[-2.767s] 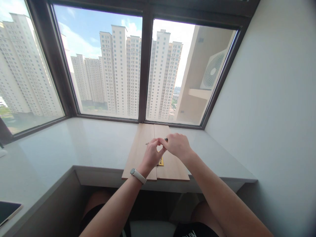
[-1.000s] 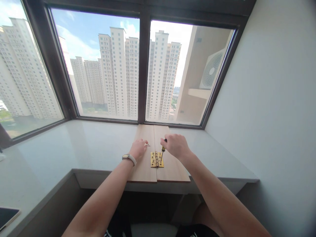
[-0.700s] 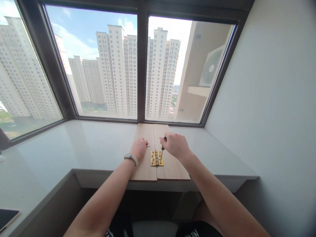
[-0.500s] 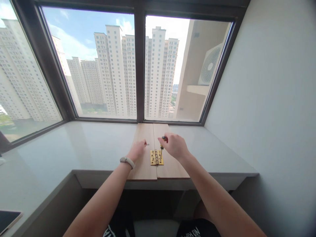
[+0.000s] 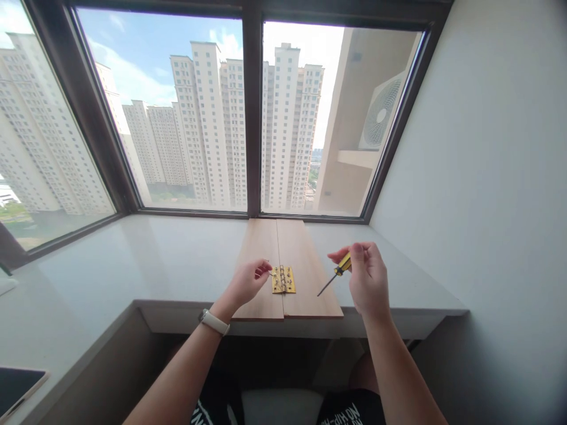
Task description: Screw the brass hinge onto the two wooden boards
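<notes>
A brass-coloured hinge [image 5: 289,288] lies open across the seam between two light wooden boards, the left board [image 5: 261,239] and the right board [image 5: 295,239]. Small dark screw heads or holes dot both of its leaves. My left hand [image 5: 249,283] is closed at the hinge's left edge, its fingertips pinching what looks like a small screw [image 5: 271,274]. Over to the right of the boards, my right hand [image 5: 368,274] grips a screwdriver [image 5: 344,264] by its yellow and black handle. The shaft slants down and left, its tip apart from the hinge.
The boards rest on a white counter [image 5: 177,260] below a dark-framed window [image 5: 254,118]. A white wall [image 5: 487,177] rises on the right. At lower left lies a dark flat device [image 5: 20,386]. The counter's front edge runs just before the boards' near ends.
My right hand has lifted the screwdriver off the hinge's right leaf and carried it right, turning it to a slant. My left hand has come down and nearer to the hinge's left leaf.
</notes>
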`<state>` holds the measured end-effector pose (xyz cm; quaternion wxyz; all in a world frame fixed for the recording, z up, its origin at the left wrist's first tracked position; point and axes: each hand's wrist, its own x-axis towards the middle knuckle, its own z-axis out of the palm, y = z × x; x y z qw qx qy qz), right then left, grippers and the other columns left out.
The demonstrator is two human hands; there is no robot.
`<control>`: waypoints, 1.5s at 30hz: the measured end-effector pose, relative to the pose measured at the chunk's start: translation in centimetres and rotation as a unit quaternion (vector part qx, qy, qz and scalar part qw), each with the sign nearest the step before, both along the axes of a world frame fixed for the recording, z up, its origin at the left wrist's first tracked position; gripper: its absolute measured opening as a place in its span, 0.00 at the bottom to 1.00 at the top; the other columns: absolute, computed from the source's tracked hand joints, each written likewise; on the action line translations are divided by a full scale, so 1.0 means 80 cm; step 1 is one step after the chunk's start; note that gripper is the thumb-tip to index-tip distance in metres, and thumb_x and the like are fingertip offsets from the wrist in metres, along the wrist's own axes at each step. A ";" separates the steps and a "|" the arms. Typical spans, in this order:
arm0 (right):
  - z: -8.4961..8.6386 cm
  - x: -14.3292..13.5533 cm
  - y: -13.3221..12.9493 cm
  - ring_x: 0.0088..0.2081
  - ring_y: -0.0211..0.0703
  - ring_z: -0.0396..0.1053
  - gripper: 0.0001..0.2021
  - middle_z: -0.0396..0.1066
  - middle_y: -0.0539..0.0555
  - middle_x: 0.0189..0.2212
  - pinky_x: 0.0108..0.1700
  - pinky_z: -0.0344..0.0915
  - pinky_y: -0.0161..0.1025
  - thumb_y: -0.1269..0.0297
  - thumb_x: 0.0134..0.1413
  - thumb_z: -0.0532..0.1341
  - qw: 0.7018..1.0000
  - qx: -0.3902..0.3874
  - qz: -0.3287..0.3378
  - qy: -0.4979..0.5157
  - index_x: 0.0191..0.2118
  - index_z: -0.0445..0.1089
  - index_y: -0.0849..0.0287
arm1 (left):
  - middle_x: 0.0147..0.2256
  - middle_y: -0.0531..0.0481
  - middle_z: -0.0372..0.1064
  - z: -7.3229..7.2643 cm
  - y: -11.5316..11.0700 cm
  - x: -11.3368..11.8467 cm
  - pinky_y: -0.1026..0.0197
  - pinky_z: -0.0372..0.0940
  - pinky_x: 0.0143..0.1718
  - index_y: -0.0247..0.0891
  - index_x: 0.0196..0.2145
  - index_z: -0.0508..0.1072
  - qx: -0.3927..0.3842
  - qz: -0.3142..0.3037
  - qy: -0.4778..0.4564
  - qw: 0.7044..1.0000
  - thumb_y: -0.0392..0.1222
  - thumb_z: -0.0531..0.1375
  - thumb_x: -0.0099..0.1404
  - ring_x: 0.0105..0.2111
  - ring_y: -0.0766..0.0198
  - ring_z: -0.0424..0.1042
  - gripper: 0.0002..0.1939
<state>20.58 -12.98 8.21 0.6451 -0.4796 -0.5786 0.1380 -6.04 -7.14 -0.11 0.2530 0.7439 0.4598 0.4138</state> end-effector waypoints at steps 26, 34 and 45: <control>-0.112 -0.010 -0.072 0.28 0.39 0.59 0.11 0.61 0.47 0.26 0.31 0.58 0.35 0.52 0.66 0.56 0.991 -0.098 0.055 -0.072 0.41 0.64 0.54 | 0.36 0.45 0.78 -0.013 0.000 0.022 0.60 0.66 0.37 0.38 0.34 0.82 0.054 -0.072 0.116 0.989 0.37 0.59 0.64 0.34 0.60 0.74 0.10; -0.055 -0.033 -0.063 0.24 0.36 0.55 0.14 0.60 0.47 0.24 0.26 0.54 0.35 0.53 0.67 0.53 0.971 -0.036 0.155 0.176 0.33 0.63 0.55 | 0.35 0.45 0.77 -0.026 -0.005 0.024 0.60 0.67 0.37 0.39 0.38 0.78 0.020 -0.035 0.072 0.997 0.38 0.58 0.65 0.35 0.58 0.75 0.09; -0.012 -0.110 0.038 0.16 0.32 0.47 0.17 0.51 0.44 0.17 0.18 0.46 0.33 0.53 0.63 0.52 0.883 0.009 0.305 0.355 0.25 0.56 0.55 | 0.34 0.45 0.76 -0.047 -0.003 0.024 0.60 0.68 0.38 0.38 0.40 0.74 -0.015 -0.047 -0.028 0.998 0.40 0.61 0.63 0.35 0.60 0.75 0.08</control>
